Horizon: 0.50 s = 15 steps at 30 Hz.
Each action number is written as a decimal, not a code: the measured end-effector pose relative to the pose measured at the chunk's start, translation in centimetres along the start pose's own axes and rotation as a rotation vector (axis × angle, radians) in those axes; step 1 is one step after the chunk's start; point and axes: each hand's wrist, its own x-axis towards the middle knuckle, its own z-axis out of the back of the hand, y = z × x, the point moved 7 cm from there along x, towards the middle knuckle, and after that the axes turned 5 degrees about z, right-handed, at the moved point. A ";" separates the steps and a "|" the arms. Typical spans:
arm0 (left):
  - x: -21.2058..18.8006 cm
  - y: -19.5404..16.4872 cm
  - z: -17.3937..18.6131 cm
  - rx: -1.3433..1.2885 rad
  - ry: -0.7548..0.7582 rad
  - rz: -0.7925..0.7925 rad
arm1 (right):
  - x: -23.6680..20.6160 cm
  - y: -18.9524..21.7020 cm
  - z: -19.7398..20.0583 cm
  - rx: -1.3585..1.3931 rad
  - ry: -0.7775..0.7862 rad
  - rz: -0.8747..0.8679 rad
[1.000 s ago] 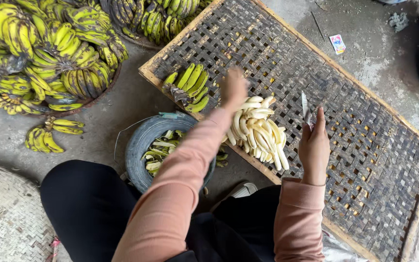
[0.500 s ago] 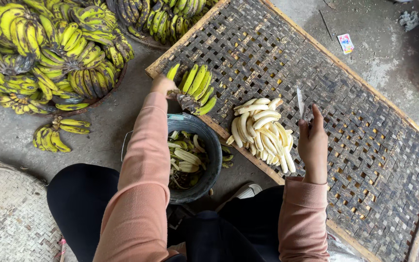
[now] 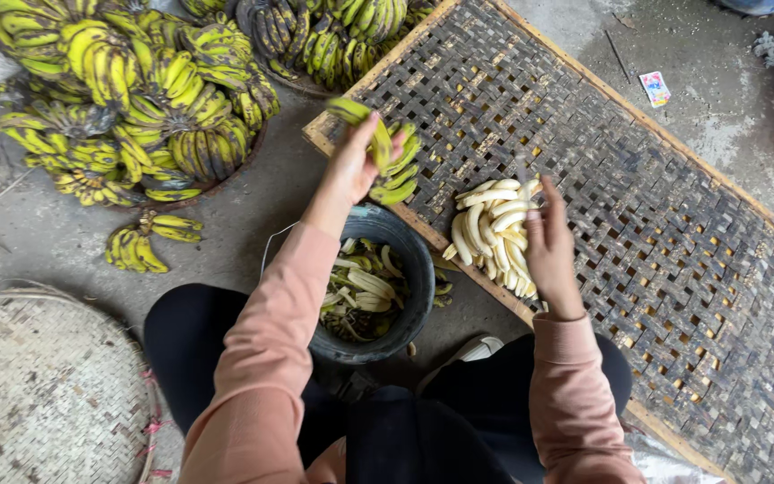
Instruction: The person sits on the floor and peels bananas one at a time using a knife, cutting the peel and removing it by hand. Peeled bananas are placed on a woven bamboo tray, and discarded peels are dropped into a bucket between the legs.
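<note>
The left hand (image 3: 351,170) has its fingers closed on one green banana (image 3: 362,121) at the hand of bananas (image 3: 396,166) on the woven tray's (image 3: 674,233) near corner. Twist the fruit at its stem rather than pulling, so the bunch stays put. The right hand (image 3: 550,251) rests loosely curled by the peeled bananas (image 3: 493,229); whether it holds anything cannot be told.

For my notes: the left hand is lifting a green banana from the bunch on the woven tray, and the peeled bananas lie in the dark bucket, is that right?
Not quite: the head view shows the peeled bananas piled on the woven tray; the dark bucket holds peels. The left hand does grip a green banana.
</note>
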 end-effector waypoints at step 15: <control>-23.1 -1.7 0.6 1.863 -0.316 -0.997 | -6.5 16.2 -17.6 0.128 0.294 0.231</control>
